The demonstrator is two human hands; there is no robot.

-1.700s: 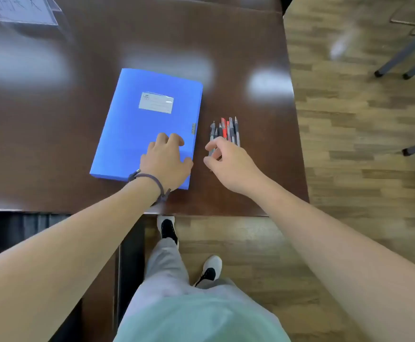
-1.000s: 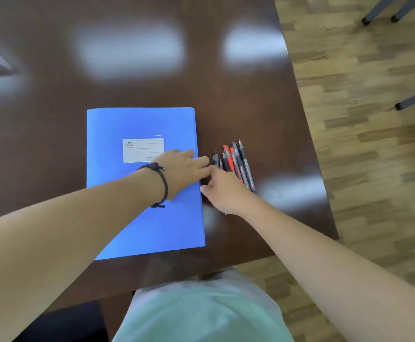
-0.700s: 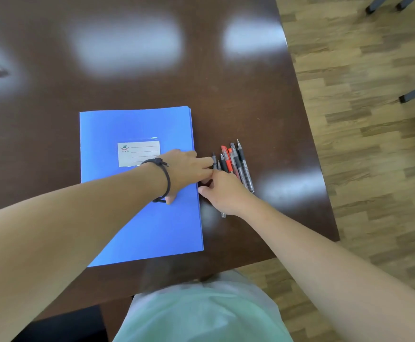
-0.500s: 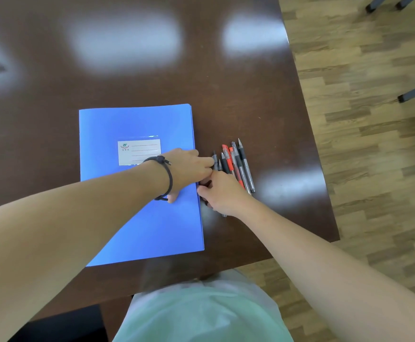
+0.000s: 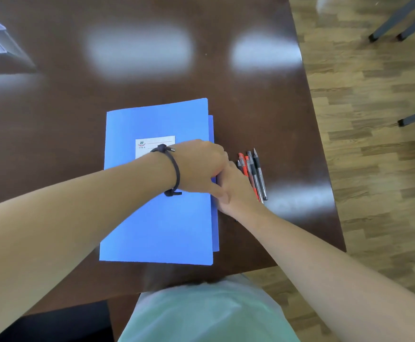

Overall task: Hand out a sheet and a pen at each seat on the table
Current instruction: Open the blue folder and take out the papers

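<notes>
Blue plastic, the folder (image 5: 159,213) lies flat on the dark bench (image 5: 53,107) near its front right corner, and its cover has just begun to lift: half a second ago the right edge lay flush, and now the top leaf stands a little proud of the lower one, a strip of which shows along the folder's right side. Both hands meet at the middle of that edge. The left hand (image 5: 199,166), a dark cord on its wrist, reaches across the cover from the folder's left with its fingers curled over the edge, apparently gripping the cover. The right hand (image 5: 236,188) sits just beside the folder's right edge; whether its fingers grip anything I cannot tell, as they are tucked out of sight under the left hand. The pens (image 5: 253,174), red and grey, lie in a tight bundle just to the right of the folder, partly under the right hand. No sheet is out yet, so handing out has not started; opening the folder looks like the step in hand.
</notes>
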